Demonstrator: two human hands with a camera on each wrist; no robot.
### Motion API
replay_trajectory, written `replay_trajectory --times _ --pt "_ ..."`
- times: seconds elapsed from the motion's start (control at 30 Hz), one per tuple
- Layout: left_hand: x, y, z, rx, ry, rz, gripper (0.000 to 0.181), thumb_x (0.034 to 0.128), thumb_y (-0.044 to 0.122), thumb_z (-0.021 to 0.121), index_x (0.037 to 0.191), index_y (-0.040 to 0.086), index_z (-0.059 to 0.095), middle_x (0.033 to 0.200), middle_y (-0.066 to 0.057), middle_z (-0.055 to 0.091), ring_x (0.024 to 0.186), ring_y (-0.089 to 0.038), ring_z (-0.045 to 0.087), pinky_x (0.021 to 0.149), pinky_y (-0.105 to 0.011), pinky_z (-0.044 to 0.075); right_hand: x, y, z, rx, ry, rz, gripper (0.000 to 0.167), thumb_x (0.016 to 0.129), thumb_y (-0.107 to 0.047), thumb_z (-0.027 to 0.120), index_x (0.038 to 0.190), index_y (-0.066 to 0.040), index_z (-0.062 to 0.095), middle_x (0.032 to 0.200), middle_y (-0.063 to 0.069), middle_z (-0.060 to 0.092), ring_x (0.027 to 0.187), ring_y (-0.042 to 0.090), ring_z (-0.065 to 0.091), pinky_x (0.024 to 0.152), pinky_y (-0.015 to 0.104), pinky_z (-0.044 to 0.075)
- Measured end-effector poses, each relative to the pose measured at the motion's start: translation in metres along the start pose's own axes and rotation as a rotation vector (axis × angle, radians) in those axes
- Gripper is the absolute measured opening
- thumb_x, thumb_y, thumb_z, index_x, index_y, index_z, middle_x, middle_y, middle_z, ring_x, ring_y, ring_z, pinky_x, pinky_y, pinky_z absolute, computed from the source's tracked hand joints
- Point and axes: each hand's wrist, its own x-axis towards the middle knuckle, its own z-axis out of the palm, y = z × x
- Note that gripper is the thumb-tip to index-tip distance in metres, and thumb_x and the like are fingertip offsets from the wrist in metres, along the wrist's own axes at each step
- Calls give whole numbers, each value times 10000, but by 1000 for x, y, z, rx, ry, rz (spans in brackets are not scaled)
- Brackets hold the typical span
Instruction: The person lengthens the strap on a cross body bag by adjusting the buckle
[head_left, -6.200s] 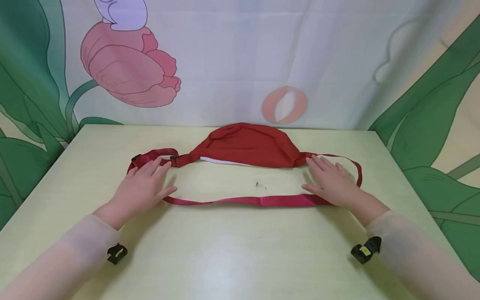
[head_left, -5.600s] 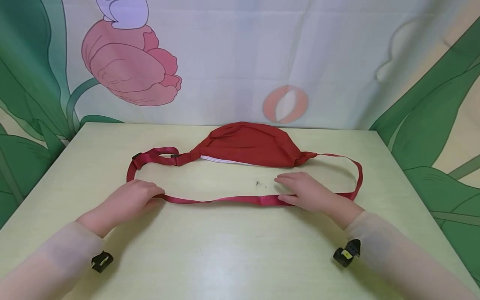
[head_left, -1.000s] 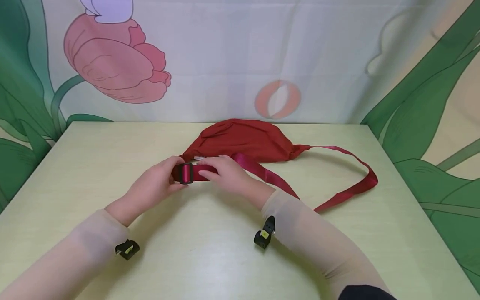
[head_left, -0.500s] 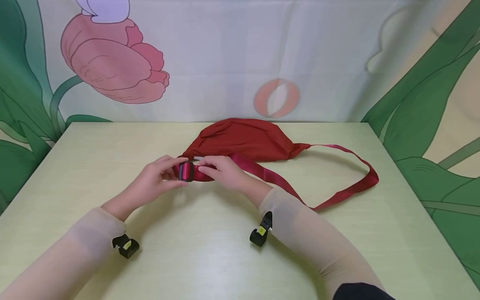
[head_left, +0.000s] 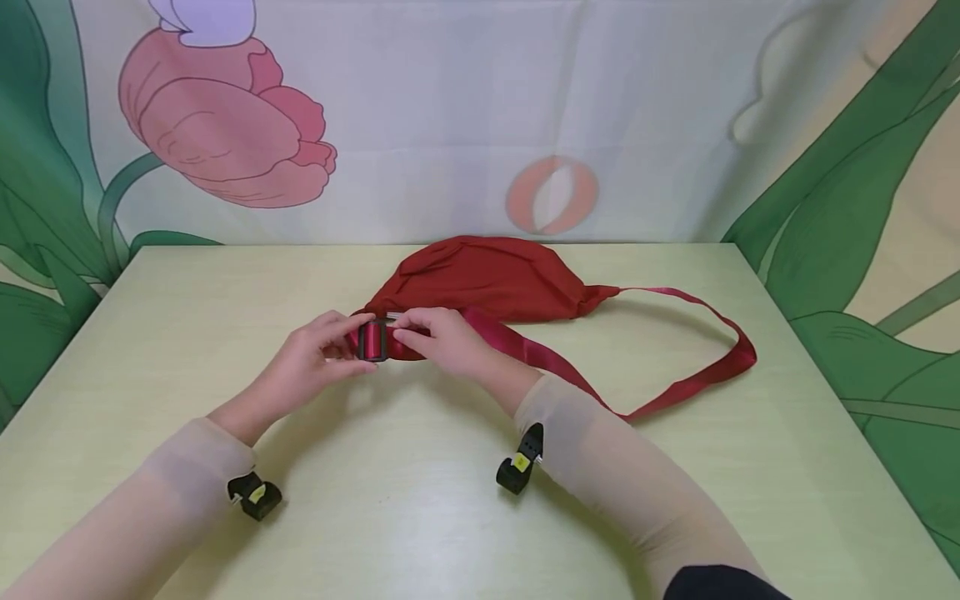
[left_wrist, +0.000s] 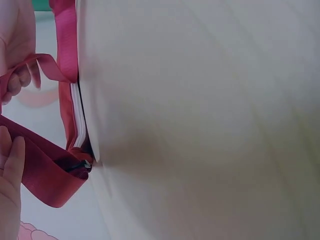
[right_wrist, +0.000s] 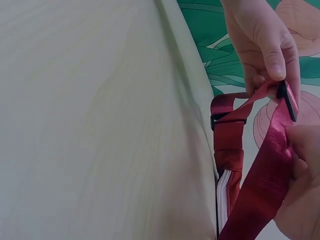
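Observation:
A red waist bag (head_left: 480,279) lies at the table's back edge. My left hand (head_left: 303,358) pinches the black slide buckle (head_left: 372,340) on its strap (head_left: 558,362), thumb below and fingers above, just in front of the bag's left end. Right beside the buckle, my right hand (head_left: 457,346) pinches the webbing between thumb and fingers. From the right wrist, the held buckle (right_wrist: 287,100) shows the strap threaded through it, and a second black buckle (right_wrist: 215,120) sits at the bag's end. The right hand hides part of the strap.
On the right of the pale table (head_left: 420,500), the strap's far part lies in a loose loop. Behind the table hangs a printed curtain (head_left: 420,108) with a tulip pattern. Small black wrist cameras hang below both sleeves.
Both hands first lay apart over the strap; they have since come together at the buckle and lifted it. The front strap has been drawn inward. In the last half second they barely move.

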Motion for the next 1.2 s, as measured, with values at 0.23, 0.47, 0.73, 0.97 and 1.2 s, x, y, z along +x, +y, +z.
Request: replay_trajectory --times 0.23,0.47,0.73,0.97,1.2 --pt "0 -3 2 35 -19 30 543 684 55 814 1181 -29 614 842 -45 515 713 -149 515 641 -282 498 0 0 -2 -84 -46 -1 156 940 -170 567 1050 -105 656 933 0 621 816 134 520 669 189 421" --pt "2 -4 5 35 0 53 536 683 76 816 1169 -32 619 854 -44 530 697 -140 521 622 -224 481 4 1 0 -55 -64 -9 153 945 -148 554 1049 -82 646 952 18 606 848 140 507 695 189 410" --pt "0 -1 2 9 26 20 562 698 51 802 1208 -45 588 891 -52 541 728 -145 550 686 -233 512 2 -1 -6 -5 -47 3 292 933 -209 582 1199 -97 620 1086 3 637 967 115 559 790 209 462" --pt "-1 0 -3 -13 19 -24 572 709 37 792 1236 -17 578 901 -58 535 755 -164 550 694 -158 484 0 1 -14 -54 -50 18 169 940 -198 570 1059 -115 657 931 -8 625 842 139 538 689 223 459" --pt "2 -3 1 -41 11 -25 557 720 56 787 1234 -9 582 891 -66 533 744 -175 551 673 -174 483 1 7 -11 24 -61 -26 135 941 -156 562 1011 -75 645 882 21 600 808 142 506 669 202 417"
